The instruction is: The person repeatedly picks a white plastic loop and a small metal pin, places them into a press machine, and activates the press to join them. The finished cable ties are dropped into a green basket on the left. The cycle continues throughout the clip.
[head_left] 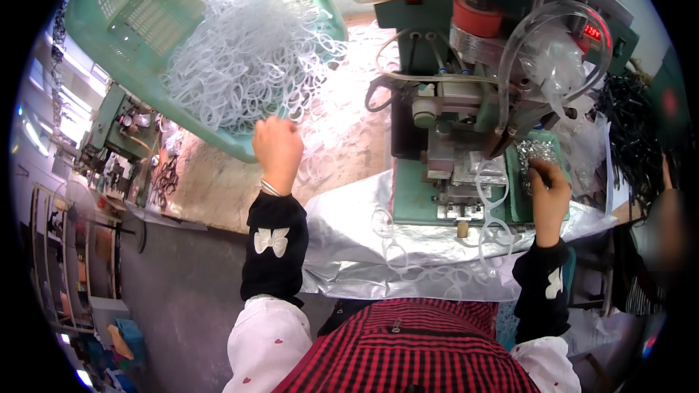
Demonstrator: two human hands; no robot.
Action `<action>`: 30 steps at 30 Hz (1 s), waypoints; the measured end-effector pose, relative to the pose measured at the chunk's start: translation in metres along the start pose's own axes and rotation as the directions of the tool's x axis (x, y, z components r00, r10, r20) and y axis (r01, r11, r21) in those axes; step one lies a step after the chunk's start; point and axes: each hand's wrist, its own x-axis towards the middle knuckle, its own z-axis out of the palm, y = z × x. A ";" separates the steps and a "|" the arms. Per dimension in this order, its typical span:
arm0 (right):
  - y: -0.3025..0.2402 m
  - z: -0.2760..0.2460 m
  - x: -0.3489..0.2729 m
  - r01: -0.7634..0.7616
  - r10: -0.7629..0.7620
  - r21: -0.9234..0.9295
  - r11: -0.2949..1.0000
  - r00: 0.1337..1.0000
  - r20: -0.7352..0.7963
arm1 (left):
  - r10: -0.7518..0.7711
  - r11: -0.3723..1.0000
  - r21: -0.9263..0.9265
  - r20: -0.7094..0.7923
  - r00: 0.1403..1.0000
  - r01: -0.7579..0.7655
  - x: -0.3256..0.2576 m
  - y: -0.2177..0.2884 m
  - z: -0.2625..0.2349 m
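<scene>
From the head view, taking its middle as the clock's centre, I see the person's left hand (278,147) toward ten o'clock, fingers curled nearly closed at the rim of a green plastic basket (109,65) heaped with translucent plastic loops (247,51); whether it grips one, I can't tell. At three o'clock, the right hand (547,196) reaches into a green tray (518,207) of silvery metal bits (535,150), fingers bent, thumb near them; any pinched piece is hidden. At four, a loop strand (483,188) hangs before the green press (444,91), over silver sheeting (338,222).
</scene>
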 end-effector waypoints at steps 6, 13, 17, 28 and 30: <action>0.033 -0.065 -0.059 0.033 -0.073 -0.225 0.974 0.982 -0.175 | 0.156 0.982 -0.096 -0.095 0.983 -0.165 -0.014 -0.012 0.025; -0.041 -0.038 -0.031 0.105 -0.106 0.063 0.993 0.994 0.016 | 0.204 0.975 -0.159 0.350 0.914 -0.157 0.035 0.024 0.075; -0.080 0.010 0.011 0.063 -0.124 0.426 0.902 0.985 0.116 | 0.213 0.970 -0.171 0.238 0.947 -0.175 0.085 0.011 0.043; -0.099 0.031 0.000 -0.221 0.106 0.719 0.659 0.974 0.201 | -0.075 0.387 -0.848 0.362 0.929 0.361 0.041 -0.019 0.007; -0.108 0.029 0.002 -0.285 0.116 0.719 0.634 0.954 0.276 | -0.082 0.083 -0.885 0.451 0.889 0.457 0.020 0.001 0.006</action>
